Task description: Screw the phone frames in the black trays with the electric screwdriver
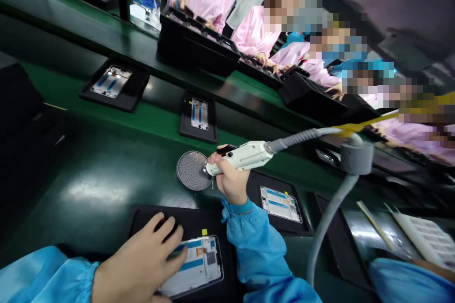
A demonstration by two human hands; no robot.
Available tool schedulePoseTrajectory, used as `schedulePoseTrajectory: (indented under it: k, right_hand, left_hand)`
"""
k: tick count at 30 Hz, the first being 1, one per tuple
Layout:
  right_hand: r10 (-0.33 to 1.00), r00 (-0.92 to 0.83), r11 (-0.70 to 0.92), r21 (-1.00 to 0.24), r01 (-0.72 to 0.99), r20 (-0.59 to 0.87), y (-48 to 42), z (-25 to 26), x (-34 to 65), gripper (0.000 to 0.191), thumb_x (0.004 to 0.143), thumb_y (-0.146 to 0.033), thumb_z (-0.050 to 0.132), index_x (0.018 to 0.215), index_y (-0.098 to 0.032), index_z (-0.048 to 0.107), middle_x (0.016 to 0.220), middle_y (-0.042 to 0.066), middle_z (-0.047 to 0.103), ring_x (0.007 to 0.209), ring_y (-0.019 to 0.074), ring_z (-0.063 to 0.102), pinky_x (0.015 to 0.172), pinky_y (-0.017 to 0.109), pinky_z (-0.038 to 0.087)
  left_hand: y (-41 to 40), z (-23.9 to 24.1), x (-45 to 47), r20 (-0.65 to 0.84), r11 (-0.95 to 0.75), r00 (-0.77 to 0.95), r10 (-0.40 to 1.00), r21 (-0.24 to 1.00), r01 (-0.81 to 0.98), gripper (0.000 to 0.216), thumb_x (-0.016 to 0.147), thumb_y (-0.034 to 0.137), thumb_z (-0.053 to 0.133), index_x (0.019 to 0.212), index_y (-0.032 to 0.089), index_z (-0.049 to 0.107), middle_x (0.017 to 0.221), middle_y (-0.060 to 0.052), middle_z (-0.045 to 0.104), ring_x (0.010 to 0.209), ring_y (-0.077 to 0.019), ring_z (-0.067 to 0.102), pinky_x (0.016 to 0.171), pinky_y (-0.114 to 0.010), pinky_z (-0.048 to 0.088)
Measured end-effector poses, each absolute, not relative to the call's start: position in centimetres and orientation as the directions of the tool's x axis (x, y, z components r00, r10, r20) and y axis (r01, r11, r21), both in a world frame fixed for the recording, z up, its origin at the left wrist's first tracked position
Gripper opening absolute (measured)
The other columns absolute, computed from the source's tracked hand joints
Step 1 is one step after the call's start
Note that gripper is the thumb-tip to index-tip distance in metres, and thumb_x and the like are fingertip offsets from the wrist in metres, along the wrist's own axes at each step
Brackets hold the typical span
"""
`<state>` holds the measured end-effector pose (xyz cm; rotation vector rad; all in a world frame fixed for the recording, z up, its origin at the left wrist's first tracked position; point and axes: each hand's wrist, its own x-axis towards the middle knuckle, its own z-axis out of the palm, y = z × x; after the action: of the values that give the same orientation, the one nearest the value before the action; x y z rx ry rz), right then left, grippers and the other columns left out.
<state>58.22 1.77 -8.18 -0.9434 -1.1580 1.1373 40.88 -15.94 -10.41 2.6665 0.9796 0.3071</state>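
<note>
My left hand (pixel 142 258) rests over the left part of a phone frame (pixel 199 270), its fingers spread and slightly bent; the thumb is mostly hidden. The frame carries blue strips, an orange flex cable and a yellow tab, and lies on a black tray (pixel 142 218). My right hand (pixel 231 182) is closed around a white electric screwdriver (pixel 249 155) with a black lever and a grey corrugated cord sleeve. Its front end reaches the edge of a round perforated metal dish (pixel 190 168). I cannot make out whether the tip touches the dish.
Black trays with phone frames stand behind at the left (pixel 112 81), the middle (pixel 199 113) and the right (pixel 280 203). A grey cable (pixel 320 227) hangs at the right. Tweezers (pixel 375 225) and a white compartment tray (pixel 426 236) lie beside another person's blue sleeve (pixel 408 281). People in pink work opposite.
</note>
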Motion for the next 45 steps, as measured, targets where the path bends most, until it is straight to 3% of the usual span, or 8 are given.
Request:
schedulePoseTrajectory:
  k: [6,12,20,25,32,39,45]
  right_hand:
    - [0.984,0.029,0.177,-0.972,-0.156,0.174,1.8,-8.5,58.1,0.023,0.066,-0.020,0.070,0.085,-0.019,0.058,0.064,-0.005,0.057,0.059,0.0129,0.056,0.065,0.034,0.049]
    - [0.986,0.034,0.167,-0.973,-0.161,0.163,1.6,-8.3,58.1,0.022,0.066,-0.019,0.069,0.084,-0.019,0.058,0.062,-0.005,0.057,0.059,0.0129,0.056,0.066,0.035,0.048]
    - [0.986,0.068,0.163,-0.969,-0.186,0.152,1.5,-8.2,57.7,0.022,0.063,-0.018,0.070,0.081,-0.019,0.058,0.061,-0.004,0.056,0.059,0.0134,0.055,0.066,0.036,0.048]
    - [0.977,0.101,0.207,-0.950,-0.235,0.188,0.4,-4.1,59.5,0.026,0.061,-0.021,0.065,0.086,-0.022,0.060,0.057,-0.006,0.050,0.058,0.0116,0.050,0.064,0.032,0.047]
    - [0.959,0.215,0.261,-0.868,-0.423,0.184,-2.6,1.2,62.6,0.026,0.050,-0.014,0.062,0.075,-0.019,0.060,0.056,-0.007,0.040,0.051,0.0082,0.041,0.052,0.025,0.044]
    - [0.974,0.157,0.219,-0.869,-0.444,0.165,-4.4,1.5,62.9,0.025,0.054,-0.014,0.063,0.078,-0.018,0.066,0.057,-0.006,0.043,0.052,0.0077,0.041,0.053,0.024,0.044]
    - [0.987,-0.043,0.138,-0.950,-0.280,0.156,-7.3,-2.5,60.9,0.020,0.067,-0.016,0.067,0.087,-0.020,0.070,0.061,-0.002,0.056,0.058,0.0117,0.053,0.059,0.029,0.046]
  left_hand:
    - [-16.1,-10.5,41.4,0.153,-0.699,0.697,0.701,0.341,0.629,0.061,0.093,0.059,0.052,0.130,0.013,0.065,0.127,-0.018,0.067,0.116,-0.0363,0.060,0.105,-0.054,0.039]
    - [-16.0,-10.7,41.5,0.136,-0.714,0.712,0.689,0.300,0.633,0.067,0.089,0.062,0.054,0.126,0.007,0.067,0.133,-0.020,0.063,0.116,-0.0365,0.058,0.107,-0.051,0.036]
    - [-16.0,-11.2,41.3,0.177,-0.710,0.694,0.698,0.301,0.637,0.062,0.090,0.050,0.050,0.135,0.009,0.060,0.135,-0.019,0.062,0.118,-0.0353,0.057,0.105,-0.050,0.037]
    - [-15.9,-11.5,41.3,0.215,-0.708,0.677,0.704,0.297,0.641,0.058,0.088,0.051,0.053,0.126,0.009,0.065,0.132,-0.019,0.064,0.115,-0.0347,0.059,0.103,-0.049,0.039]
    - [-16.0,-11.6,41.5,0.325,-0.707,0.632,0.704,0.243,0.664,0.050,0.087,0.048,0.055,0.110,0.007,0.071,0.120,-0.021,0.069,0.108,-0.0350,0.062,0.097,-0.049,0.042]
    - [-15.7,-11.5,41.5,0.348,-0.714,0.630,0.694,0.218,0.666,0.049,0.085,0.047,0.058,0.109,0.007,0.071,0.120,-0.022,0.069,0.108,-0.0350,0.063,0.095,-0.048,0.044]
    - [-15.4,-11.1,41.4,0.313,-0.734,0.667,0.676,0.203,0.648,0.053,0.087,0.051,0.059,0.111,0.005,0.071,0.121,-0.023,0.068,0.107,-0.0350,0.062,0.091,-0.046,0.047]
